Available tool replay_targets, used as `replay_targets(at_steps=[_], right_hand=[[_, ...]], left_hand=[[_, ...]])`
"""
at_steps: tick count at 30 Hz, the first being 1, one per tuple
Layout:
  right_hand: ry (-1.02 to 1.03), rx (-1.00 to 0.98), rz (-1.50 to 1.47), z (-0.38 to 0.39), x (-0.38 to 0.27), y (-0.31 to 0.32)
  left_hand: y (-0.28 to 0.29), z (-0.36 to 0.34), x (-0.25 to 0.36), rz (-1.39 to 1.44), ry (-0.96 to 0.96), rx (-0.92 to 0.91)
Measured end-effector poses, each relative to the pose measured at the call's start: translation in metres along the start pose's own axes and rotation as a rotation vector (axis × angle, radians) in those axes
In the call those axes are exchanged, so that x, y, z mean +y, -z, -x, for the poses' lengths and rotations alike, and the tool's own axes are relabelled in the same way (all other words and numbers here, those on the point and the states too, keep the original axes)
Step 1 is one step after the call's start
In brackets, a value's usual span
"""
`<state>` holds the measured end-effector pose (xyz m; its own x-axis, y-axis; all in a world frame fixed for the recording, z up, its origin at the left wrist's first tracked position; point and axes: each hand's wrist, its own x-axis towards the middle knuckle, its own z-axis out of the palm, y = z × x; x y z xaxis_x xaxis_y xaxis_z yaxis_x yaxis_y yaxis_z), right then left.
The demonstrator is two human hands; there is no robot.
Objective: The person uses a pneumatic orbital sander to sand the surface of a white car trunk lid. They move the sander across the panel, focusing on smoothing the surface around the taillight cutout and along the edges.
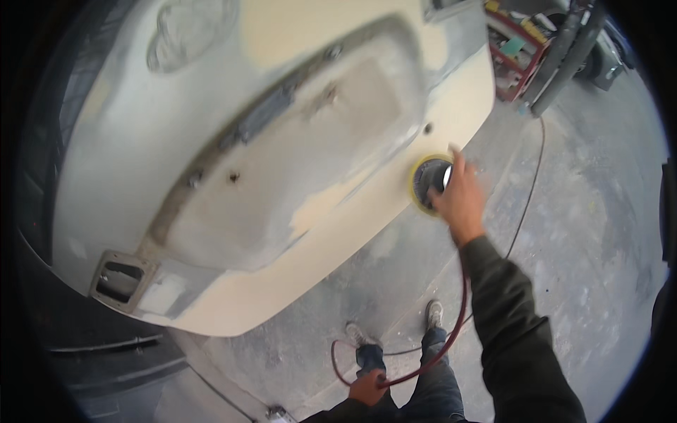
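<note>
Grey floor [578, 211] spans three o'clock; right hand [463, 201] grips a disc sander [426, 182], left hand [368, 387] clasps dark-red hose [462, 310] at six.

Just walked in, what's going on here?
A person's right hand has its grip on a round, yellow-rimmed tool, apparently a sander, at the edge of a patchy cream-and-grey body panel. Whether the disc touches the panel is unclear; the hand is blurred. The left hand holds a dark red hose, which loops up toward the right forearm. Any join to the tool is hidden.
</note>
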<state>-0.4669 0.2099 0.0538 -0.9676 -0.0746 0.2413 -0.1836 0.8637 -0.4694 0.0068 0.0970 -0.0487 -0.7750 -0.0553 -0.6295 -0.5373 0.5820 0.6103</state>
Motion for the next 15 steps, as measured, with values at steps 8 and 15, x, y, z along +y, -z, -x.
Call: replay_targets(at_steps=[8,15], right_hand=[[-0.378,-0.414,-0.185,0.227,0.080,0.030],[-0.215,-0.512,-0.199,0.229,0.148,0.073]], left_hand=[[-0.013,0.081,-0.073,-0.315,0.224,-0.192],[-0.094,0.111,-0.062,0.059,0.396,0.380]])
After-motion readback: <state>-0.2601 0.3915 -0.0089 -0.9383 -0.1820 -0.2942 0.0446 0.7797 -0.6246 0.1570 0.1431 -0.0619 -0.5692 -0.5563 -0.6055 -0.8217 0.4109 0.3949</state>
